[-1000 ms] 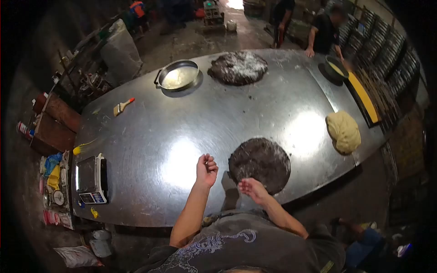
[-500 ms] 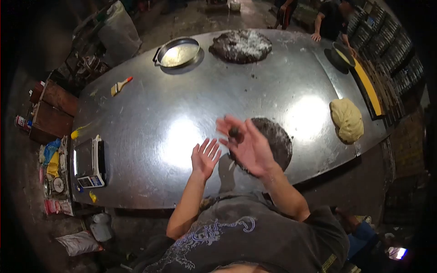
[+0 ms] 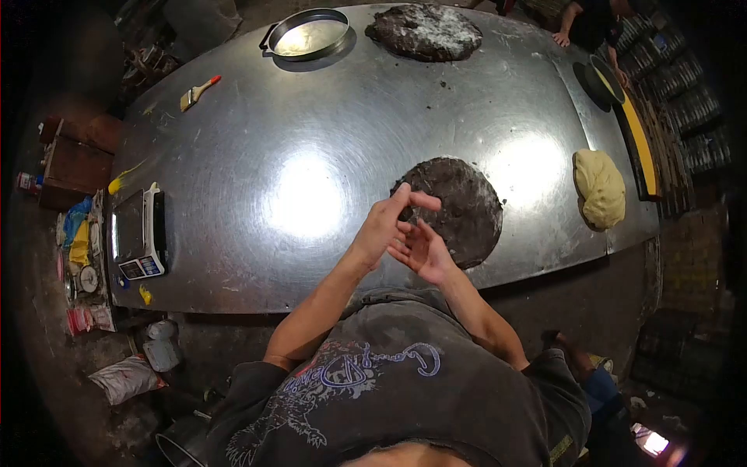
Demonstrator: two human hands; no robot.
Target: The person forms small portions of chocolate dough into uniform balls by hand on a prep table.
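A flattened round of dark dough lies on the metal table in front of me. My left hand is raised over its left edge, fingers curled around a small dark dough piece that is mostly hidden. Just below and to the right, my right hand is palm up with its fingers apart, close under the left fingers. Whether the right fingertips touch the piece is hard to make out.
On the metal table are a scale, a brush, a round pan, a floured dark dough mass and pale dough. Another person stands at the far right corner, near a second pan.
My left hand has moved up and right and curled in. My right hand has dropped lower, away from the small dark piece it was beside. The whole view has shifted slightly.
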